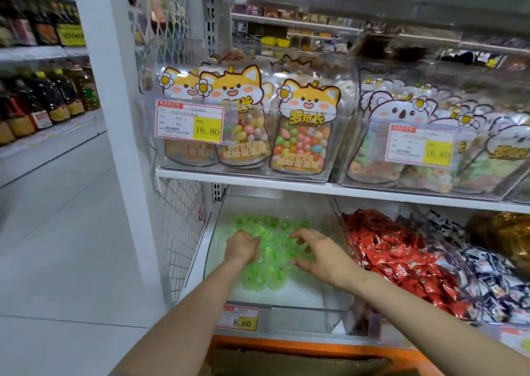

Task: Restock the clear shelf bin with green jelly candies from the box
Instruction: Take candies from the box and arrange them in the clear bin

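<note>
A pile of green jelly candies [266, 263] lies in the clear shelf bin [298, 312] on the lower shelf. Both my hands reach into the bin. My left hand [242, 245] lies on the left of the pile with its fingers bent down into the candies; whether it holds any is hidden. My right hand [318, 253] hovers over the right of the pile, fingers spread and lightly curved, touching the candies. A brown cardboard box [301, 362] shows at the bottom edge, below the orange shelf front.
A bin of red wrapped candies [398, 258] stands right next to the clear bin, with blue-white packets [487, 275] beyond. The shelf above [258, 179] holds bins of fox and koala candy bags. A wire mesh panel [183, 226] and white post bound the left.
</note>
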`<state>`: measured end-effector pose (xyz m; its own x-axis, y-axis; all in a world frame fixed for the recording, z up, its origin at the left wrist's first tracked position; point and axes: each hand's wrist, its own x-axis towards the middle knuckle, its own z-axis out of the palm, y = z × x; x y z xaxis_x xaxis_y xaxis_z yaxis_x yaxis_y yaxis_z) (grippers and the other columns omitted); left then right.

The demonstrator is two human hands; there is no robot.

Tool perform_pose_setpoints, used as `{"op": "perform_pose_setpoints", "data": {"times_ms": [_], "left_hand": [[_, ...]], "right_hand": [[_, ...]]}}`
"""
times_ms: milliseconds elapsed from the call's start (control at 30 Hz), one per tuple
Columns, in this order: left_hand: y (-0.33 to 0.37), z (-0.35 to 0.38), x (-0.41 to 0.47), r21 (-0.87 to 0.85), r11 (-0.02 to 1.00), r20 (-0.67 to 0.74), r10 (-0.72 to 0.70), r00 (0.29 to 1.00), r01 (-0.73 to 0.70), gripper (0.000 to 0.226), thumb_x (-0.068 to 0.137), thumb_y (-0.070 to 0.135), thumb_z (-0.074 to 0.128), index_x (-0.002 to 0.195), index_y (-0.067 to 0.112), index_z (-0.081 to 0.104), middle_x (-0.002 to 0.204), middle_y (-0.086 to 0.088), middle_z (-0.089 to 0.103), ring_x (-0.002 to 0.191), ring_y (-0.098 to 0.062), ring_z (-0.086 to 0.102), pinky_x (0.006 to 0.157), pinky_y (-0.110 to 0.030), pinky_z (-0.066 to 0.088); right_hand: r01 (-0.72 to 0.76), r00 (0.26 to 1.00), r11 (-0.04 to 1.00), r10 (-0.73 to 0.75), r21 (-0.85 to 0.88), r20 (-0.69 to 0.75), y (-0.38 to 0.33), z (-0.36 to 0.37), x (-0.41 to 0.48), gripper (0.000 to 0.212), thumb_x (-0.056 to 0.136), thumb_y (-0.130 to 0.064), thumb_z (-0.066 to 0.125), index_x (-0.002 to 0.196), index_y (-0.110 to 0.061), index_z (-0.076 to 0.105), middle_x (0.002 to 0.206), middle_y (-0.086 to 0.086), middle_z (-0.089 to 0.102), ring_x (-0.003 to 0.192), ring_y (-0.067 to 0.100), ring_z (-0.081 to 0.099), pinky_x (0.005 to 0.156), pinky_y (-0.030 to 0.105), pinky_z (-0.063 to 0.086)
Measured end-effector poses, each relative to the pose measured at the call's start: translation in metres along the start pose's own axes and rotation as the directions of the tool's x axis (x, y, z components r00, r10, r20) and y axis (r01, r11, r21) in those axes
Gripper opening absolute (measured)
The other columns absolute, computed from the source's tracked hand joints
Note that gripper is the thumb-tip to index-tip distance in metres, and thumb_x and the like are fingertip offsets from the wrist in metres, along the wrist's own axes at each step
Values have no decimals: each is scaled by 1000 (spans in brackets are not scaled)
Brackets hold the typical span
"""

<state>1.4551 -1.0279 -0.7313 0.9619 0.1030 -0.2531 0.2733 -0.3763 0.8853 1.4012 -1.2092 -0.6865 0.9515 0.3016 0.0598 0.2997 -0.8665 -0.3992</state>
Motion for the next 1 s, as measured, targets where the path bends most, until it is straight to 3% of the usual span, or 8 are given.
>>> {"op": "perform_pose_setpoints", "data": {"times_ms": [100,333,500,667,767,867,1000], "left_hand": [[4,-6,-5,-43,999,55,4,998,-2,23,93,11,55,73,9,45,60,-2,60,28,1,46,32,-14,33],[14,-29,-56,-129,986,270,140,953,-108,18,92,13,56,75,11,51,65,3,68,40,0,52,42,-17,31],[15,-26,-71,-126,978,328,197,924,-164,19,94,13,54,76,14,48,78,-3,68,49,-3,53,48,-19,33],[17,-23,-66,-37,965,365,254,896,-258,22,97,12,47,76,16,43,82,-4,56,69,-7,53,53,-16,39],[21,-19,-64,-77,951,381,306,873,-300,21,97,17,46,77,17,44,89,-1,45,74,-6,49,66,-20,53],[23,-14,-64,-200,949,408,309,859,-246,19,99,15,43,80,15,42,85,1,46,78,-7,55,79,-31,55],[26,-7,-61,-359,918,350,302,887,-170,17,98,8,42,82,11,40,82,-4,49,75,-18,67,77,-29,55]], "right_hand": [[34,999,999,-33,38,-24,5,-2,3,53,82,-30,71,129,-21,49,122,1,54,96,6,51,90,25,44],[86,996,989,-85,118,-13,-1,-4,6,77,72,-35,79,137,-25,41,118,-4,50,98,7,49,96,28,43],[195,974,976,-204,92,95,-15,-11,0,85,73,-23,79,143,-29,32,129,-4,44,112,6,44,94,15,34],[286,947,953,-267,-94,175,-13,-33,-1,65,77,-20,74,134,-25,44,121,-8,45,102,9,49,91,27,42],[309,938,948,-290,-78,190,-12,-39,1,60,77,-17,74,129,-15,45,122,-1,46,108,17,50,93,30,41],[312,927,949,-294,-45,233,-11,-37,2,69,75,-18,77,134,-13,42,125,4,46,112,16,48,97,22,38],[275,947,961,-272,7,174,-5,-40,7,72,71,-10,79,135,-9,44,119,3,44,106,10,46,87,-1,30]]}}
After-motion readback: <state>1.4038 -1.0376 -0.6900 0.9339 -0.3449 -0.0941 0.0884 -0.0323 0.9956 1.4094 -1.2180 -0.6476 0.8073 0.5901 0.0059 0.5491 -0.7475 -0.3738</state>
